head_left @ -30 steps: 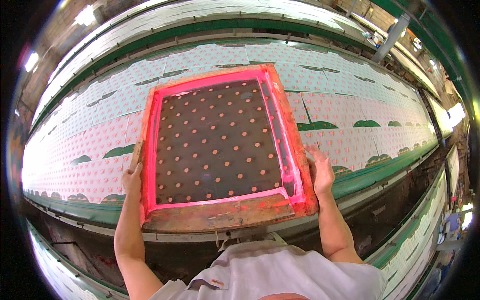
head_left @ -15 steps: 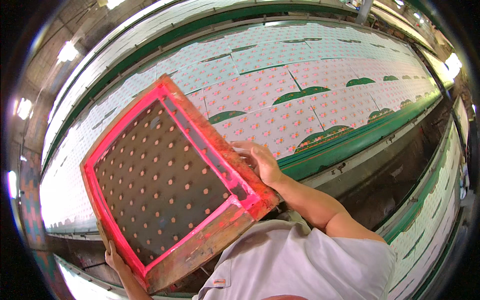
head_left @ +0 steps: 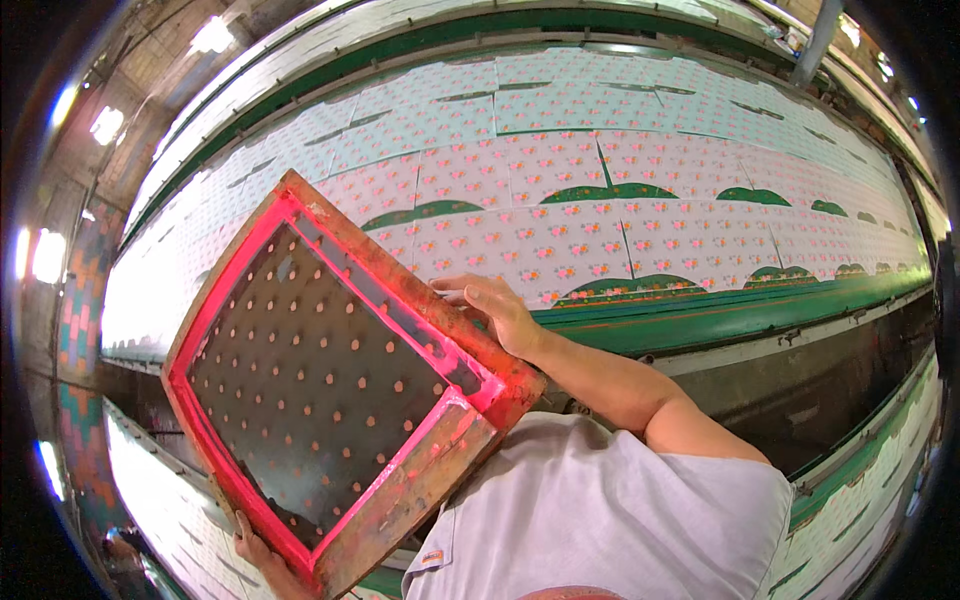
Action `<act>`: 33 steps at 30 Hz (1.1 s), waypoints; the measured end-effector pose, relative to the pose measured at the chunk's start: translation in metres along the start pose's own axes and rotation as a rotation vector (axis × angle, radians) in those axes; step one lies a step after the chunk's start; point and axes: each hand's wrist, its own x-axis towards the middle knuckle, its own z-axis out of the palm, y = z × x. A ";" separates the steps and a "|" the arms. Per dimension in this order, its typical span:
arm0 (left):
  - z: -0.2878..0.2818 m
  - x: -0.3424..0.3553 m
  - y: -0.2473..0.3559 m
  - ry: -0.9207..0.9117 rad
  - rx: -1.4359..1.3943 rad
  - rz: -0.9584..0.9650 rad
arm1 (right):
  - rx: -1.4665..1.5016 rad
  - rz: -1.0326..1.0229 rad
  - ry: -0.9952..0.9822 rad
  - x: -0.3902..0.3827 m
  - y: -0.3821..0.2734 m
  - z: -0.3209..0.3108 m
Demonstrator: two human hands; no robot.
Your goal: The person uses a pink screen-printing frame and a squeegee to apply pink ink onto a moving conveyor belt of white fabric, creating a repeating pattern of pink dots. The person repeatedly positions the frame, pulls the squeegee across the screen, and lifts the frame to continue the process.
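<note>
A wooden screen-printing frame (head_left: 408,505) is held up tilted in front of my body. Bright pink ink or tape borders its dark mesh (head_left: 310,400), which carries rows of pale flower-like dots. My right hand (head_left: 497,312) is closed on the frame's upper right side, with its fingertips partly behind the wood. Low on the left side, my left hand (head_left: 258,550) grips the frame's edge, and most of its fingers are hidden behind it. Beyond the frame, pale fabric pieces (head_left: 470,240) printed with small pink and orange flowers lie in rows on a long green table (head_left: 620,338).
Scalloped cutouts between the fabric pieces show the green tabletop. A dark aisle (head_left: 800,400) runs along the table's near side. Another table with printed pieces (head_left: 850,520) stands at the lower right. A grey post (head_left: 818,45) rises at the far right.
My view has turned, and the table looks more level. The frame has swung slightly, its top corner shifting left and down. Both hands keep their hold on it.
</note>
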 end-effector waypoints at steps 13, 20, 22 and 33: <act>-0.001 -0.067 0.033 0.078 0.272 -0.027 | 0.058 0.040 -0.006 -0.029 0.002 -0.043; 0.102 0.027 0.059 -0.107 0.204 -0.031 | 0.017 0.000 0.107 0.005 -0.011 -0.054; 0.138 0.058 0.061 -0.154 0.204 0.000 | 0.010 -0.021 0.150 0.012 -0.018 -0.058; 0.267 0.143 0.119 -0.477 0.294 0.087 | -0.111 -0.164 0.462 -0.045 -0.090 -0.033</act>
